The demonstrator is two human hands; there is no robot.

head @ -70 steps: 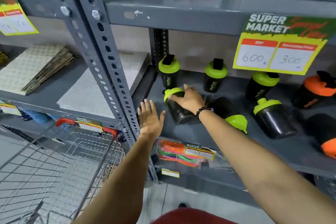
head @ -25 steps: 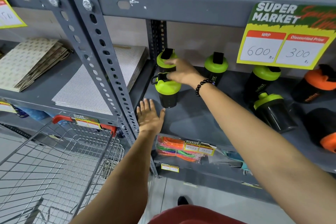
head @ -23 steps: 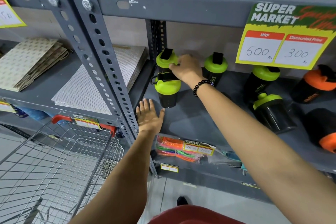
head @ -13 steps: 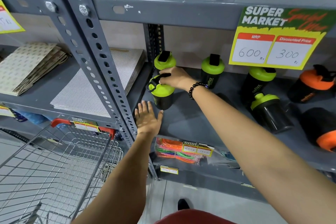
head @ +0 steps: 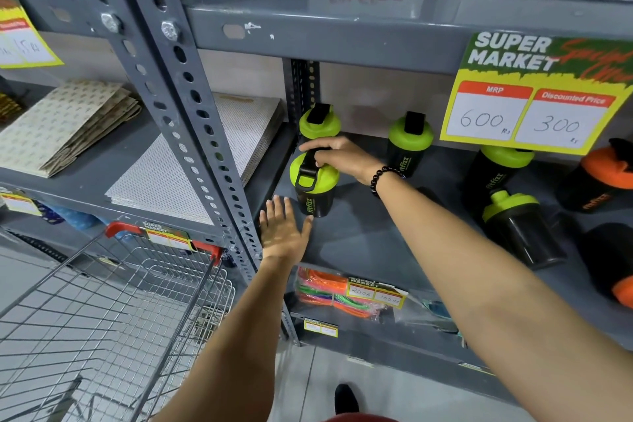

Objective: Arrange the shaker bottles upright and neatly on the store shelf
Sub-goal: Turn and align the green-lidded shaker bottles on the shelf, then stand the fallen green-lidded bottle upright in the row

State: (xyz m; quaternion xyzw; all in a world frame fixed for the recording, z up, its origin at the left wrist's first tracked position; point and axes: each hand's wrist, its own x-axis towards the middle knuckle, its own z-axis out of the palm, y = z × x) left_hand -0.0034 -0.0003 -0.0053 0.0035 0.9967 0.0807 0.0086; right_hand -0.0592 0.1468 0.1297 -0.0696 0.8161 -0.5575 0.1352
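The right hand [head: 337, 156] reaches in over the grey shelf [head: 359, 236] and grips the black strap on the green lid of a shaker bottle [head: 313, 187]. The fingers curl around the strap, closed on it. This bottle stands upright near the left end of the shelf, just in front of another green-lid bottle [head: 319, 123] at the back.

The left hand [head: 282, 233] lies flat and open on the front of the shelf, holding nothing. Its fingertips are just beside the bottom of the held bottle.

A third green-lid bottle [head: 408, 144] stands upright at the back, past the right wrist. Further right, one green-lid bottle [head: 496, 175] leans, and another [head: 520, 229] lies tipped over. Orange-lid bottles [head: 603, 178] are at the far right. A yellow price sign [head: 534, 96] hangs from the shelf above. A wire cart [head: 102, 301] is at the lower left.
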